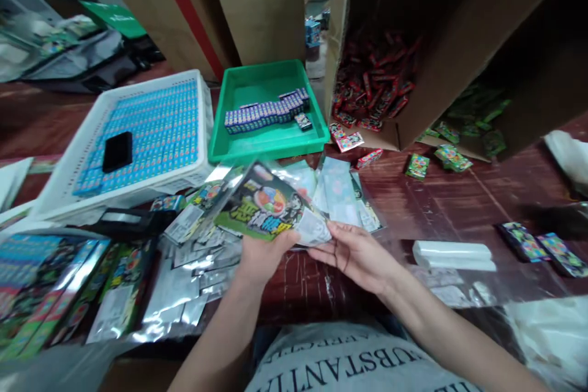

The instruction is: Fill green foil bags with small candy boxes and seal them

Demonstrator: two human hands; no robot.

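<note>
Above the near edge of the dark red table (441, 208), 2 bare hands hold 1 flat printed packet (264, 203), which is tilted, its colourful face turned up. The left hand (264, 254) grips its lower edge, the thumb pressed on the printed face; the fingers beneath are hidden, so how they are set I cannot tell. The right hand (361, 254) pinches the packet's lower right corner between thumb and forefinger, with the other fingers loosely extended below.

Just beyond the packet and to its right lie clear sleeves (340, 193); to its left is a loose pile of silvery packets (202, 263). Farther back, a green tray (257, 82) holds a row of small purple boxes (261, 115), beside a white basket (205, 147) filled with blue boxes (160, 128), on which a black slab (117, 152) rests. To the right, an open carton (452, 43) contains red packets (379, 89), and a white roll (452, 255) lies near the right forearm.
</note>
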